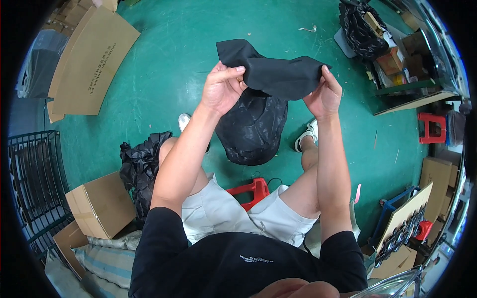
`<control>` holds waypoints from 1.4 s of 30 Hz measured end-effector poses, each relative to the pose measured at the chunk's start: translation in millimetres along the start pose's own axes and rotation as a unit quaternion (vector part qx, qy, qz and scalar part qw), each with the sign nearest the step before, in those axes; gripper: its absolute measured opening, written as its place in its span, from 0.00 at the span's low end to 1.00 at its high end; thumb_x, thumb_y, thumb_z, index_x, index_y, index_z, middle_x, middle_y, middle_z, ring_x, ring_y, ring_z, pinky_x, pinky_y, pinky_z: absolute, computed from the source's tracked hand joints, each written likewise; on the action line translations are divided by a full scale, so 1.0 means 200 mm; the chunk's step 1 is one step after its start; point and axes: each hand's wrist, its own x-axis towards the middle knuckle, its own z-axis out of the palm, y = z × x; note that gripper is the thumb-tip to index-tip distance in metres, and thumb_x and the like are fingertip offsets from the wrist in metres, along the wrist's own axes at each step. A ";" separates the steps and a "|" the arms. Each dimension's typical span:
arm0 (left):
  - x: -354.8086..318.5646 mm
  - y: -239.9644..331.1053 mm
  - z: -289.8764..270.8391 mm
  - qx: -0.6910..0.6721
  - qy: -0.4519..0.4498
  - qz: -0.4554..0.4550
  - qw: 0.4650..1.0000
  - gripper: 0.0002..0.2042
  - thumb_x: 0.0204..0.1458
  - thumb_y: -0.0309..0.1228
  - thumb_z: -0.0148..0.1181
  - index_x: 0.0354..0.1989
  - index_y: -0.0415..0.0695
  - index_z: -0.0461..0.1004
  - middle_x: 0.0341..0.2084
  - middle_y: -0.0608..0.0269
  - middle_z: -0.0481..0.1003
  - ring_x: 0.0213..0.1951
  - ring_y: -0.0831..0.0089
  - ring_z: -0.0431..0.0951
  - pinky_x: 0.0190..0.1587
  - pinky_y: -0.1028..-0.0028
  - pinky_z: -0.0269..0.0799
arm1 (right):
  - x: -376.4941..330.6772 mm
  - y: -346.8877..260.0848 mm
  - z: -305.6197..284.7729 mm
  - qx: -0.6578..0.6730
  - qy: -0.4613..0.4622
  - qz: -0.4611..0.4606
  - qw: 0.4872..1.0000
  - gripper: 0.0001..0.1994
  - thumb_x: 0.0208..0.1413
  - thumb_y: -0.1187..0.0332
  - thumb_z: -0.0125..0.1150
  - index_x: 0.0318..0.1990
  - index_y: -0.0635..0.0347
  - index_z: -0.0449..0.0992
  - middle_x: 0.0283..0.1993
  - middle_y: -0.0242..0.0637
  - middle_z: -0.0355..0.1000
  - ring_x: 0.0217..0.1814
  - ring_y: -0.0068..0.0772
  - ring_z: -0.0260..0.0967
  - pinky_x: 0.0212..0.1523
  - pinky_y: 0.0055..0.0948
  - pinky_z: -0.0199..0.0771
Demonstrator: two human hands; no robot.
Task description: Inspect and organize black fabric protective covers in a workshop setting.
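Note:
A piece of black cloth (283, 77) is stretched between my two hands, raised in front of me. My left hand (222, 89) pinches it near its left end, and a loose corner sticks up beyond the thumb. At the other end, my right hand (325, 94) grips the cloth's corner between thumb and fingers. Some fingers of both hands are hidden behind the fabric. Below the cloth, between my feet, a bulky black plastic-covered bundle (253, 131) rests on the floor; the cloth hides its top edge.
A red stool (251, 192) shows between my legs. To my left are a crumpled black bag (141, 164), a cardboard box (102, 203) and a dark metal rack (37, 174). A large carton (94, 64) stands far left. At far right, a cluttered shelf (407, 64) holds boxes.

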 end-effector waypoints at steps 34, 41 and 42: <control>-0.25 0.18 0.16 0.103 0.041 -0.042 0.993 0.06 0.54 0.31 0.60 0.28 0.43 0.72 0.22 0.62 0.76 0.26 0.72 0.76 0.27 0.74 0.69 | -0.17 -0.04 0.41 -0.183 -0.032 -0.044 0.982 0.12 0.62 0.62 0.54 0.39 0.61 0.76 0.38 0.38 0.76 0.39 0.31 0.71 0.42 0.34 0.69; 0.27 0.35 0.12 0.103 0.117 -0.092 0.984 0.07 0.49 0.29 0.63 0.29 0.44 0.70 0.26 0.61 0.75 0.25 0.74 0.75 0.22 0.81 0.68 | 0.38 -0.08 0.51 -0.209 0.077 -0.041 0.974 0.10 0.60 0.60 0.58 0.35 0.56 0.71 0.33 0.33 0.70 0.36 0.32 0.67 0.40 0.36 0.69; 0.32 0.37 0.13 0.107 0.092 -0.071 0.987 0.07 0.48 0.29 0.63 0.29 0.44 0.70 0.25 0.61 0.75 0.24 0.74 0.74 0.22 0.81 0.68 | 0.41 -0.11 0.54 -0.210 0.061 -0.044 0.975 0.10 0.60 0.60 0.58 0.36 0.56 0.70 0.34 0.34 0.70 0.37 0.33 0.68 0.41 0.37 0.69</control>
